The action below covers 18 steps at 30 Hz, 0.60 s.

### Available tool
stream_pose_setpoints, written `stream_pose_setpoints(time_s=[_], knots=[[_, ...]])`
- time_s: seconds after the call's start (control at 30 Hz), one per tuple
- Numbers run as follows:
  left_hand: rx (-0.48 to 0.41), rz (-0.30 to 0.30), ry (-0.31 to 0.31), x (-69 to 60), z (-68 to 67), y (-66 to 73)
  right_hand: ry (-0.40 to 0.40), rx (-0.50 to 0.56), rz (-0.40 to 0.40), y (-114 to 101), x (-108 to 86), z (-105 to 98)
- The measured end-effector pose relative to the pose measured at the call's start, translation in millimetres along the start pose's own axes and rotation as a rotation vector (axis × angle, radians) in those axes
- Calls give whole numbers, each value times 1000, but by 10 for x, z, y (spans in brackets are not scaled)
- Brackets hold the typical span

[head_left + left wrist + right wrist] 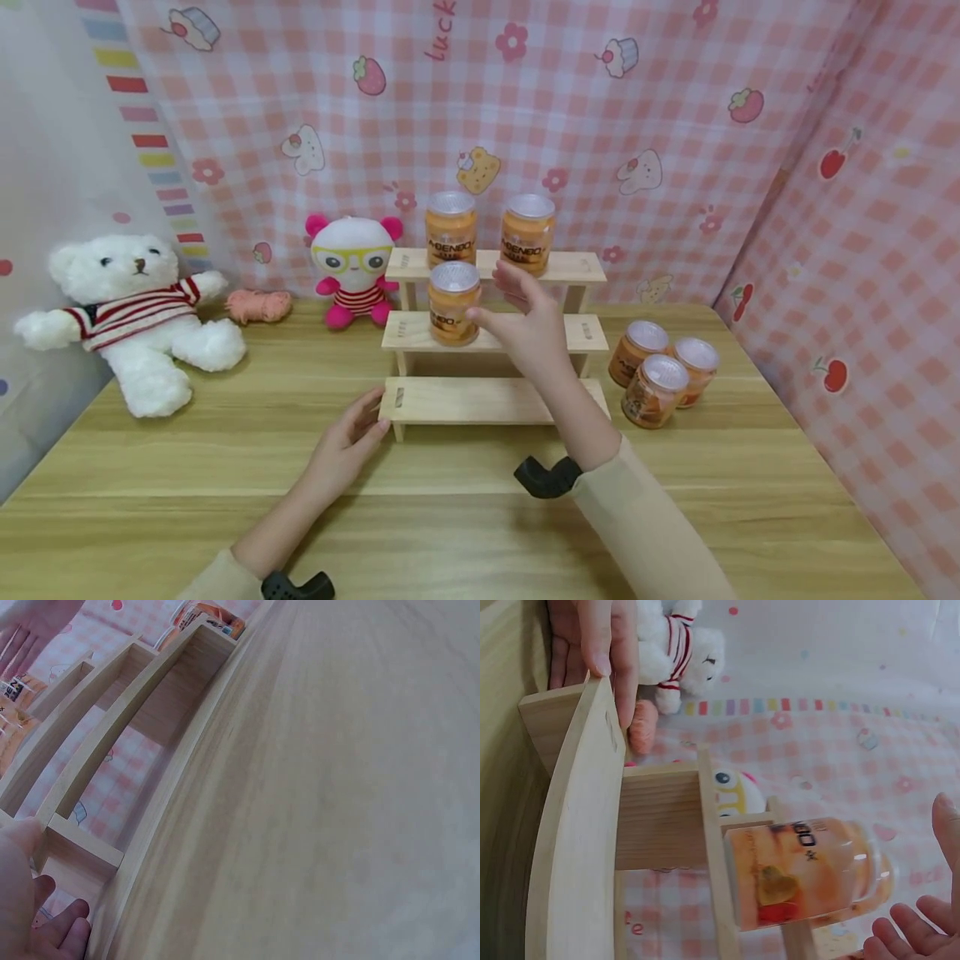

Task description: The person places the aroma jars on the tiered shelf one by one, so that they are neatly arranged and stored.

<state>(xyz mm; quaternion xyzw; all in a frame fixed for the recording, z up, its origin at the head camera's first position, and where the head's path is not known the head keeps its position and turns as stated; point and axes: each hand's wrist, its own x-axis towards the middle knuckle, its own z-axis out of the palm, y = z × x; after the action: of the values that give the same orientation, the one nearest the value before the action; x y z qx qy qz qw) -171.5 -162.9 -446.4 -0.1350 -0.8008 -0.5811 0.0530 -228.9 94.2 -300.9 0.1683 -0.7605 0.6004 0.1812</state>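
Note:
A three-step wooden stand (487, 400) stands on the table. My left hand (348, 442) holds the left end of its lowest step, thumb at the front edge and fingers round the end. On the middle step, towards the left, stands a clear-lidded can (453, 308) with an orange label. My right hand (532, 325) is just to the right of that can, its fingers spread; in the right wrist view a gap shows between the fingers (907, 926) and the can. Two similar cans, a left one (452, 225) and a right one (528, 229), stand on the top step.
Three more cans (655, 392) stand grouped on the table (450, 517), right of the stand. To the left sit a white teddy bear (135, 317), a pink yarn bundle (258, 305) and a pink-and-white plush toy (352, 267). A checked cloth (450, 100) hangs behind.

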Motion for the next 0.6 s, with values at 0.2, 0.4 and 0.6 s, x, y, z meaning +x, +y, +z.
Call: stream_pose_setpoints(time_s=[0.2,0.4,0.6], knots=[[-3,6,2,5,10,-6,7,-6,-46,-75,-191,-147],[-6,1,1,-2,7,9,11,-21,-99,-37,-337,-341],[-12,4,2,-4,1,31,12,-85,-72,19,-468,-594]])
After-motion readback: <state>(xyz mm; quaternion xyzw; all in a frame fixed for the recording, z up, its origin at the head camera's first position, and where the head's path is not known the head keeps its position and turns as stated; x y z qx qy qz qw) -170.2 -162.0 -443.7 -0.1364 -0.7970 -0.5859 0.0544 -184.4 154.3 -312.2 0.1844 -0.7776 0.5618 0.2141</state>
